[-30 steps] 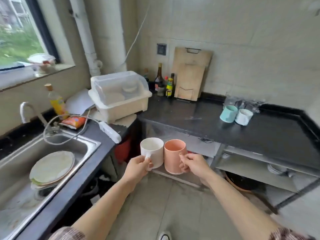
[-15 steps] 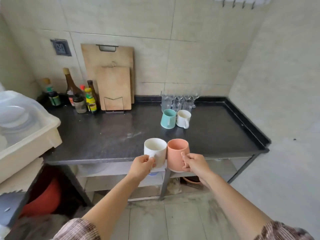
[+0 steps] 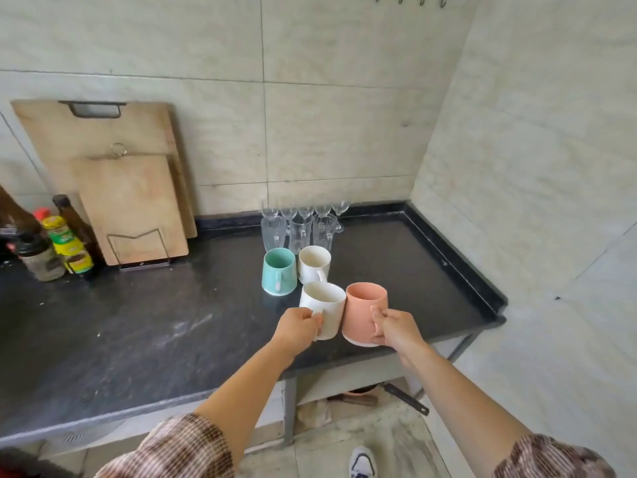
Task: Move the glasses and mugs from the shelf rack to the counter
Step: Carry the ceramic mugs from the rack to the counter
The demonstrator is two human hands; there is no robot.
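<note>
My left hand (image 3: 299,325) grips a white mug (image 3: 327,305) by its handle. My right hand (image 3: 396,327) grips a pink mug (image 3: 362,312) by its handle. Both mugs are held side by side, touching, over the black counter (image 3: 138,326). Just behind them on the counter stand a teal mug (image 3: 279,270) and another white mug (image 3: 314,263). Several clear glasses (image 3: 300,225) are grouped against the back wall behind those mugs. Whether the held mugs rest on the counter I cannot tell.
Two wooden cutting boards (image 3: 131,201) lean on the wall at the left. Bottles and jars (image 3: 58,243) stand beside them. The counter has a raised rim (image 3: 458,263) at the right, by the side wall. A pan handle (image 3: 406,398) shows on the shelf below.
I have stepped closer and my view has turned onto the counter. Both hands have carried the white and pink mugs forward, from in front of the counter edge to over its surface.
</note>
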